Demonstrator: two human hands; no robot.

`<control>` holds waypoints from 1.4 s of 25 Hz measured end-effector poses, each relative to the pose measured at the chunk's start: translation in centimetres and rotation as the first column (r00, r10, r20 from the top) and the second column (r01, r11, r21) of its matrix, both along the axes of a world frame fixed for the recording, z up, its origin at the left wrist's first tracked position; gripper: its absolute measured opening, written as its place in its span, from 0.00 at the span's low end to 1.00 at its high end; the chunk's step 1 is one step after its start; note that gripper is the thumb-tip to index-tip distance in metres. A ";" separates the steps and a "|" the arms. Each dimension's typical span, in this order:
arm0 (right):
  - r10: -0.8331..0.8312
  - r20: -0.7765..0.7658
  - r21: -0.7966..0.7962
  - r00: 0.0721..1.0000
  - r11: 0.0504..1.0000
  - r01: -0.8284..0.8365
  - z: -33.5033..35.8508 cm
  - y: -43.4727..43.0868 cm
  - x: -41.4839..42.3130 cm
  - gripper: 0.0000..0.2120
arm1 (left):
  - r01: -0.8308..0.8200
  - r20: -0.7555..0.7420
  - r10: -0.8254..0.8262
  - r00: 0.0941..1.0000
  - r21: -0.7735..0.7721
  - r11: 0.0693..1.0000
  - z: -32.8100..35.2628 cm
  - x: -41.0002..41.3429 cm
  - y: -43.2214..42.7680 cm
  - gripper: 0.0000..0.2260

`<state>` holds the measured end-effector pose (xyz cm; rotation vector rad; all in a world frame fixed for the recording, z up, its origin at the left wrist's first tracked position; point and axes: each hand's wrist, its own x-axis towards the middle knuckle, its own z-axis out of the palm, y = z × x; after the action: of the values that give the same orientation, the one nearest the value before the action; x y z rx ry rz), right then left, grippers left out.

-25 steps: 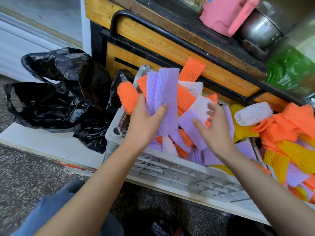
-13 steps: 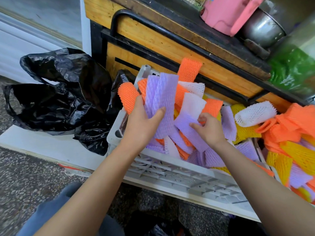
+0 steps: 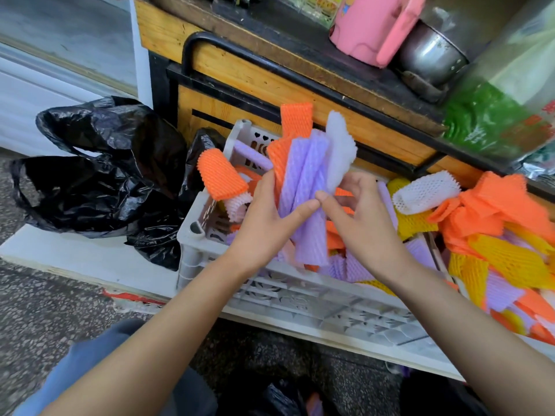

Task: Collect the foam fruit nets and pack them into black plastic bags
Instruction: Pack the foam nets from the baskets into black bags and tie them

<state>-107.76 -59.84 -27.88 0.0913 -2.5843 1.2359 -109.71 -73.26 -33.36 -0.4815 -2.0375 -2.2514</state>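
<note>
My left hand (image 3: 264,217) grips an upright bundle of foam nets (image 3: 306,181), mostly purple with orange ones behind it. My right hand (image 3: 357,214) presses a white foam net (image 3: 341,154) against the right side of that bundle. Both hands hover over a grey plastic crate (image 3: 288,298) holding more purple, orange and white nets. A loose heap of orange, yellow and purple nets (image 3: 495,250) lies to the right of the crate. Crumpled black plastic bags (image 3: 99,178) sit on the white ledge to the left of the crate.
A wooden cart with a black metal frame (image 3: 270,82) stands right behind the crate. On top of it are a pink container (image 3: 369,25) and a metal pot (image 3: 429,55). A green bag (image 3: 492,121) hangs at the right. Speckled floor lies below the ledge.
My right hand picked a white net out of the crate and brought it up against the bundle in my left hand. The bundle has lifted a little and stands more upright.
</note>
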 end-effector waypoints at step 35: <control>-0.471 0.563 -0.014 0.680 0.817 0.577 -16.0 15.5 30.6 0.24 | 0.640 0.409 -0.510 0.757 -0.302 0.707 -13.7 24.5 11.8 0.18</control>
<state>-77.12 -44.35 -43.87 -1.1290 -2.5746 1.3926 -85.25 -61.43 -47.01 -1.0114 -2.9110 -2.2581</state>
